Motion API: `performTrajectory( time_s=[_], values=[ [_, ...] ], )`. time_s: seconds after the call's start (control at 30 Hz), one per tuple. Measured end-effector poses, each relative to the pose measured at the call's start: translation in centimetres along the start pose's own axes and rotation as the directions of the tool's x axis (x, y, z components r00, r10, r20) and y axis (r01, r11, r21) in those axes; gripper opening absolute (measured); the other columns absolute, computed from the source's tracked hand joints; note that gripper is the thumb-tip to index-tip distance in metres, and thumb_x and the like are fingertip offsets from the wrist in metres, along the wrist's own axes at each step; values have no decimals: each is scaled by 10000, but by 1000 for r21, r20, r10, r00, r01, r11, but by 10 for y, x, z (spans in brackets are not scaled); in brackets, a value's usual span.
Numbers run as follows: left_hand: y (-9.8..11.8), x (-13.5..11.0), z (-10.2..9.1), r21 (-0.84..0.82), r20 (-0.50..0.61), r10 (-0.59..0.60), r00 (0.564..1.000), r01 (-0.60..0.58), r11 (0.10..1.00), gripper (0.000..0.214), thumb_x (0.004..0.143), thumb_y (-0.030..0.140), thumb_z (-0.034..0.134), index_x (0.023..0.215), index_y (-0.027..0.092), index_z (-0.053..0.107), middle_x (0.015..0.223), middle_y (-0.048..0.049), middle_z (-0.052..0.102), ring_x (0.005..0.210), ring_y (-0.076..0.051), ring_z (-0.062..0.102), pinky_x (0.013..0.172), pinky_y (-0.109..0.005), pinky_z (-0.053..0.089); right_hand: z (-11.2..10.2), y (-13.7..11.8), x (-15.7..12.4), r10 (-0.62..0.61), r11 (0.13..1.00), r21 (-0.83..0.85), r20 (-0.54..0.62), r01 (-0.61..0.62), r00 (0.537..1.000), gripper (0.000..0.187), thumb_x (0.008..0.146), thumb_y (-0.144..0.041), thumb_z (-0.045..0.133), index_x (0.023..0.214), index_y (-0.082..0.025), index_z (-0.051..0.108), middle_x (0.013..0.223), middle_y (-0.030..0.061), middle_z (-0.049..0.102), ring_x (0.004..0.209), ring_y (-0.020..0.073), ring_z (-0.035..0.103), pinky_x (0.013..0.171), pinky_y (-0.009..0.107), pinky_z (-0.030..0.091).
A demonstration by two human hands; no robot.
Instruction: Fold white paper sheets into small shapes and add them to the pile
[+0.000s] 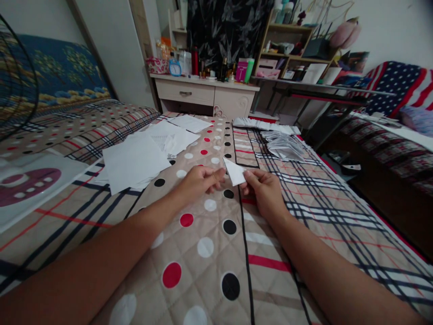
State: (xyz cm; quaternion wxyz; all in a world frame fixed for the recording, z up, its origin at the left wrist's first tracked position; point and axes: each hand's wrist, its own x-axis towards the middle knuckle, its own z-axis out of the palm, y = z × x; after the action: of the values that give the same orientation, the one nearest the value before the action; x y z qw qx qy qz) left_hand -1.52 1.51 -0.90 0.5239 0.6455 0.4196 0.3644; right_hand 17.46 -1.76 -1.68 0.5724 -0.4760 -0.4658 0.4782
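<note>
A small white folded paper triangle (234, 173) is held just above a quilted bedspread (209, 253) with dots and plaid stripes. My right hand (264, 188) pinches the triangle's lower right corner. My left hand (200, 179) has its fingers curled, with the fingertips at the triangle's left edge. Both forearms reach in from the bottom of the view.
Loose white paper sheets (135, 160) lie at the left on the bed. A pile of folded white paper pieces (284, 145) lies at the far right of the bed. Beyond stand a white drawer cabinet (206, 95), a shelf with clutter (291, 49) and a flag-pattern cover (402, 85).
</note>
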Motion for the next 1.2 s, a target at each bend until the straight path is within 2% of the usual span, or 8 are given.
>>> performTrajectory(
  time_s=[0.1,0.23,0.43,0.57,0.67,0.83,0.97,1.2],
  values=[
    [4,-3,14,17,73,23,997,-24,1000,419,813,513,603,668,123,650,635,-38,648,504,-83,527,502,-212,416,10,-2,-7,25,999,22,62,-27,998,306,694,-430,768,779,-151,675,635,14,680,484,99,582,498,213,496],
    [0,-3,13,38,-32,18,999,-16,999,316,791,377,658,592,142,586,549,1,603,456,-77,503,466,-202,395,17,-5,-14,66,998,5,139,-67,988,343,699,-477,757,770,-163,640,707,39,719,543,136,652,541,243,538],
    [-4,-3,8,-7,-138,10,990,-11,1000,342,780,405,651,571,149,564,510,20,557,424,-63,459,419,-186,340,15,-8,-19,51,950,-312,173,6,984,435,811,-535,619,602,-154,606,382,-37,478,330,59,345,355,198,231],
    [-1,-3,6,-55,-164,-61,985,52,997,353,752,452,658,598,145,577,482,36,521,396,-53,412,393,-182,280,14,-6,-17,39,925,-377,201,41,979,590,829,-639,522,479,-165,538,360,-47,356,350,57,266,383,233,176],
    [-1,-3,3,47,-66,-46,997,49,998,391,714,494,685,574,145,574,465,34,518,393,-59,413,396,-188,293,14,-4,-14,29,942,-334,182,34,983,585,839,-645,493,489,-177,500,410,-36,394,388,70,307,407,236,206],
    [-1,-5,4,227,151,2,988,-37,973,414,725,466,683,509,147,532,447,17,529,407,-69,443,428,-190,325,15,-3,-12,-47,976,-204,145,76,988,416,725,-451,720,554,-189,445,510,-57,402,463,69,324,436,218,221],
    [1,-6,7,245,208,23,978,-75,967,367,761,391,651,515,148,528,456,18,535,412,-69,443,436,-190,328,15,-6,-16,-66,972,-219,90,84,994,471,756,-391,693,501,-196,349,477,-76,284,444,57,245,424,224,176],
    [5,-10,10,285,274,0,962,-81,955,330,777,344,610,523,147,537,445,26,501,415,-70,404,422,-196,279,16,-4,-18,-50,973,-224,0,49,999,491,852,-462,561,489,-197,363,455,-60,306,413,59,250,408,236,165]
  ],
)
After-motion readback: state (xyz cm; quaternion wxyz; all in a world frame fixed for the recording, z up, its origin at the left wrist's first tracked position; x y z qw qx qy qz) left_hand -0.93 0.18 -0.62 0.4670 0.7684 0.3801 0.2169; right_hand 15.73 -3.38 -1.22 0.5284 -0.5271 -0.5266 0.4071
